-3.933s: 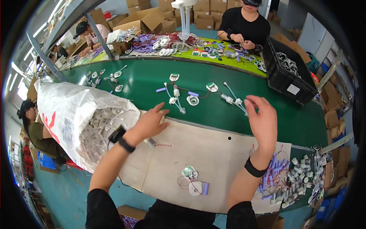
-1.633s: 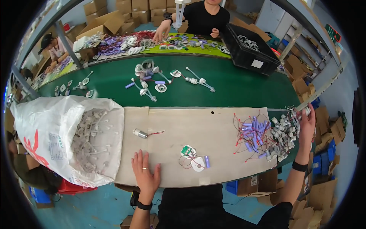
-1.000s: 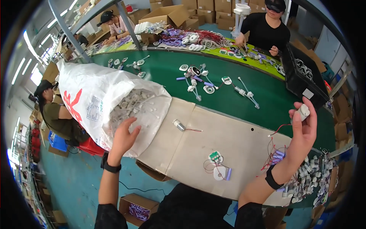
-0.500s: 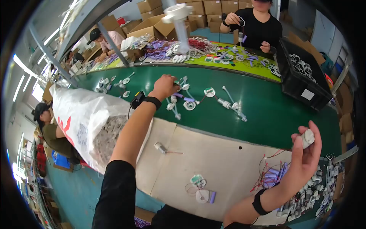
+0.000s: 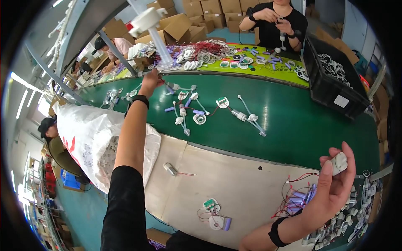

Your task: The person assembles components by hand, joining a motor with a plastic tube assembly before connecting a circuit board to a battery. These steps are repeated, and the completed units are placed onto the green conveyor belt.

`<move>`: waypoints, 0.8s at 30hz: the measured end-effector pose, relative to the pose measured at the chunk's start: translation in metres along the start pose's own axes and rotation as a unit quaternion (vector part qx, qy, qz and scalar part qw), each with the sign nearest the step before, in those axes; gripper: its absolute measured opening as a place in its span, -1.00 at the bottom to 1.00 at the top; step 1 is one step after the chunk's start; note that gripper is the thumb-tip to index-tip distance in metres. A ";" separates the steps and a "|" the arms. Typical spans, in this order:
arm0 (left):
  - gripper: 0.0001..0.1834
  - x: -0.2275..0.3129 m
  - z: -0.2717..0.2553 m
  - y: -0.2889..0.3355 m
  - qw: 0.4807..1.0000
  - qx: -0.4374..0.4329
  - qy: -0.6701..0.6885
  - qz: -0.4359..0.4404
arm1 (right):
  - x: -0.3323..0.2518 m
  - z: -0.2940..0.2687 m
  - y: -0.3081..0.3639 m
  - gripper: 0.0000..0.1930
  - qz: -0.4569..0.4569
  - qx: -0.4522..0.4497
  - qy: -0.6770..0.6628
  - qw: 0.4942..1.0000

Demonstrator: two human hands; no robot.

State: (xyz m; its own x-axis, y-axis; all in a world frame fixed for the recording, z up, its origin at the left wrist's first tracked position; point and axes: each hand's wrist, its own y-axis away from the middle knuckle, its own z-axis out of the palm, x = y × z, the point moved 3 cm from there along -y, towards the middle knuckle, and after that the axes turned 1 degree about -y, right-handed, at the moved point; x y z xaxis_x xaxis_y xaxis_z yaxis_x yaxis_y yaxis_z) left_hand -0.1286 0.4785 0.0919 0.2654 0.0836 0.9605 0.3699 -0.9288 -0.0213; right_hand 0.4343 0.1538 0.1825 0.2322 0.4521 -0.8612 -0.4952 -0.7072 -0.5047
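My left hand (image 5: 152,80) reaches to the far side of the green conveyor belt (image 5: 293,125), fingers drawn together. Beside its fingertips lies an assembly with a purple cell and a pale tube (image 5: 181,87); whether the fingers grip it is hidden. At the right, my right hand (image 5: 335,184) is closed around a white cylindrical part (image 5: 339,163), held up above the tan board (image 5: 234,180). More wired assemblies with round green circuit boards (image 5: 222,102) and pale tubes (image 5: 249,104) lie on the belt. On the tan board are a small motor (image 5: 170,169) and a white disc (image 5: 216,222) with wires.
A white plastic sack (image 5: 90,138) stands at the left. Purple cells with red wires (image 5: 298,201) and a heap of motors (image 5: 335,226) lie at the lower right. A black crate (image 5: 335,94) stands far right. Across the belt, a co-worker (image 5: 280,29) handles a part.
My left hand has moved left and farther across the belt, away from the cluster of assemblies. The right hand still holds the white part. The co-worker's hands have come together.
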 end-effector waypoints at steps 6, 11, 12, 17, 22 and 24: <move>-0.58 0.070 0.000 0.025 0.998 -0.006 0.043 0.042 | -0.007 -0.002 0.006 -0.58 0.000 -0.015 -0.014 1.000; -0.41 0.128 -0.015 0.045 0.997 -0.061 0.025 0.049 | -0.016 -0.002 0.007 -0.59 0.004 -0.016 -0.004 1.000; -0.38 0.138 -0.012 0.049 0.995 -0.089 0.033 0.034 | -0.018 -0.002 0.007 -0.59 0.002 -0.015 -0.005 1.000; -0.49 0.161 0.000 0.073 0.983 -0.149 0.104 -0.015 | -0.015 0.008 0.010 -0.59 0.024 -0.021 -0.040 0.999; -0.50 0.168 0.059 0.093 0.962 -0.227 0.149 -0.008 | -0.019 0.003 0.009 -0.59 0.023 -0.007 -0.016 1.000; -0.50 0.151 0.076 0.073 0.943 -0.276 0.186 -0.010 | -0.016 0.001 0.007 -0.58 0.019 -0.009 -0.007 1.000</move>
State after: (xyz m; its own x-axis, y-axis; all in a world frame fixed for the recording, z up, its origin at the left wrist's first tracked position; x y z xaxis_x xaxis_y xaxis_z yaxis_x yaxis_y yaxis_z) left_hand 0.0061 0.4508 0.2139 -0.1056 0.0658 0.9922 -0.1757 -0.9833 0.0465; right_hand 0.4261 0.1424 0.1925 0.2018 0.4325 -0.8787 -0.4878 -0.7336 -0.4731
